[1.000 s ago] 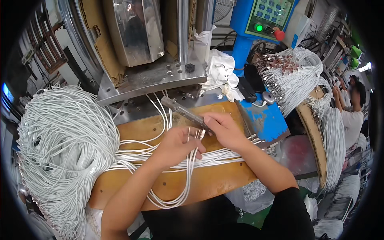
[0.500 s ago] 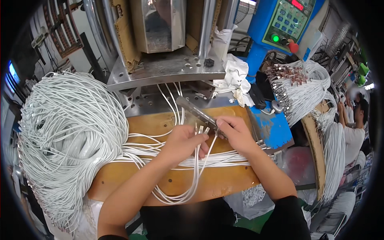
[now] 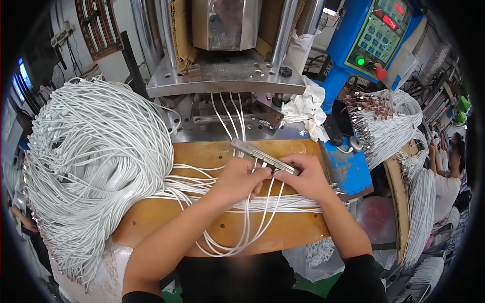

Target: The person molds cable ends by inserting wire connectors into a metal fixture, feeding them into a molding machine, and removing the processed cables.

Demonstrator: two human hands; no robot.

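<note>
Over the brown work board, my right hand grips the right end of a slotted metal mould bar. My left hand is closed at the bar's near edge, pinching a white cable whose connector end lies at the slots. Another cable runs up to the bar beside my right thumb. These cables loop down over the board's front edge. Underneath my hands, a bundle of white cables lies across the board. My left fingertips are partly hidden.
A large coil of white cables is heaped at left. Behind the board stands a press with a steel plate; several cables run beneath it. At right are a blue control box, white rags and hanging cable bundles. People are at far right.
The bar has turned so its slotted face shows, and my left hand has brought cable ends against it. The whole view has shifted slightly, with the press now further right and higher.
</note>
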